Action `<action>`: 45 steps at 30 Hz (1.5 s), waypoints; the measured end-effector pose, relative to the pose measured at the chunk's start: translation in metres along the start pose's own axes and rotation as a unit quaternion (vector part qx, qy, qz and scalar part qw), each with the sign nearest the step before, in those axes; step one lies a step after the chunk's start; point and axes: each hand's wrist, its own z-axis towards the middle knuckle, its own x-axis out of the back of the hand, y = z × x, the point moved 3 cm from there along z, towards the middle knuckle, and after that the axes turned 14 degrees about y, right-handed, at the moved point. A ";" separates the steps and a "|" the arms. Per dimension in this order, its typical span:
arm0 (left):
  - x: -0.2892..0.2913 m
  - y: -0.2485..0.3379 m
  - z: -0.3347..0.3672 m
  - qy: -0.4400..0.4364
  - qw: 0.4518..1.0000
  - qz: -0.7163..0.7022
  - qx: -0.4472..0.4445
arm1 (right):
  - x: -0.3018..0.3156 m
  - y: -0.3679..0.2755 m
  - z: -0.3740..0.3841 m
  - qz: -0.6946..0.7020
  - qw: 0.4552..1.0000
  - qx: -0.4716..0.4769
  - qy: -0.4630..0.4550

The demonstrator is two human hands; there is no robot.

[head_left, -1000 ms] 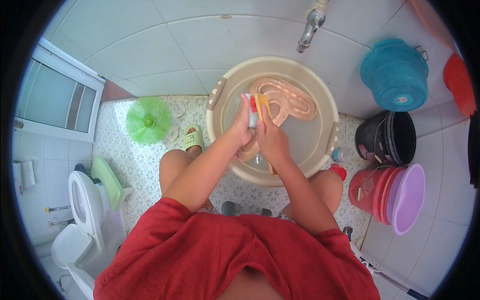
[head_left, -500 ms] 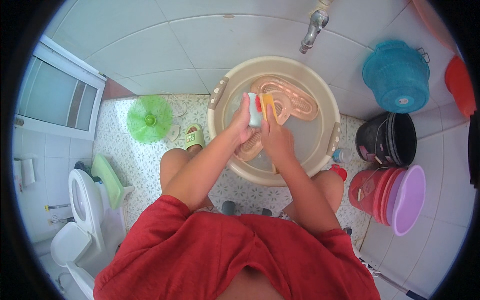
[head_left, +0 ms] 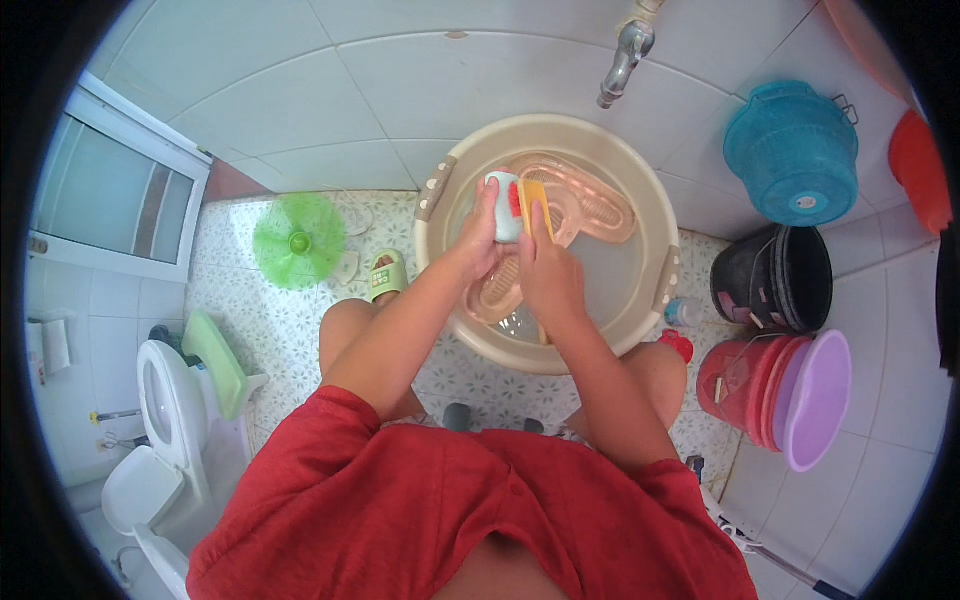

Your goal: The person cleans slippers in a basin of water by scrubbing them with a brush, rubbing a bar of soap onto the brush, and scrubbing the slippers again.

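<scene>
Over the beige basin (head_left: 652,180), my left hand (head_left: 483,232) grips a pale blue-white rounded item (head_left: 507,212) whose kind I cannot make out. My right hand (head_left: 553,285) is closed around a scrub brush (head_left: 537,208) with a yellow back. Its red bristles (head_left: 515,200) press against the side of the pale item. Below and beyond the hands, pinkish-tan slippers (head_left: 605,212) with ribbed surfaces lie in cloudy water. Part of another tan slipper (head_left: 492,292) shows beneath my left hand. The handle end of the brush is mostly hidden by my right hand.
A tap (head_left: 627,62) juts from the wall above the basin. On the right are a blue tub (head_left: 790,155), a black bucket (head_left: 745,275), red buckets (head_left: 735,385) and a purple basin (head_left: 818,400). A green round cover (head_left: 275,245) and a toilet (head_left: 165,400) stand left.
Both hands have shifted slightly, with the pale item and brush tilted a little higher. The bristles stay against the item. The slippers in the water look nearly unmoved.
</scene>
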 end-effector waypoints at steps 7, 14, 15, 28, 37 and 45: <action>0.037 -0.034 0.055 -0.053 0.997 0.009 0.051 | -0.016 -0.008 -0.009 0.052 0.998 0.034 0.008; 0.000 -0.024 0.022 -0.041 0.997 0.046 0.038 | -0.023 0.026 0.030 0.003 0.997 0.024 0.070; -0.001 -0.018 0.020 -0.023 0.999 0.046 -0.009 | -0.024 0.026 0.022 0.009 0.999 0.014 0.051; -0.018 -0.015 0.015 -0.047 0.996 0.062 0.052 | -0.021 0.027 0.039 0.077 0.993 0.008 0.084; 0.011 -0.018 0.052 -0.049 0.997 0.056 -0.029 | -0.021 0.003 -0.007 0.132 0.991 -0.032 0.018; -0.003 -0.013 0.023 -0.017 0.996 0.007 0.089 | -0.012 0.002 0.030 0.104 0.993 0.036 0.036</action>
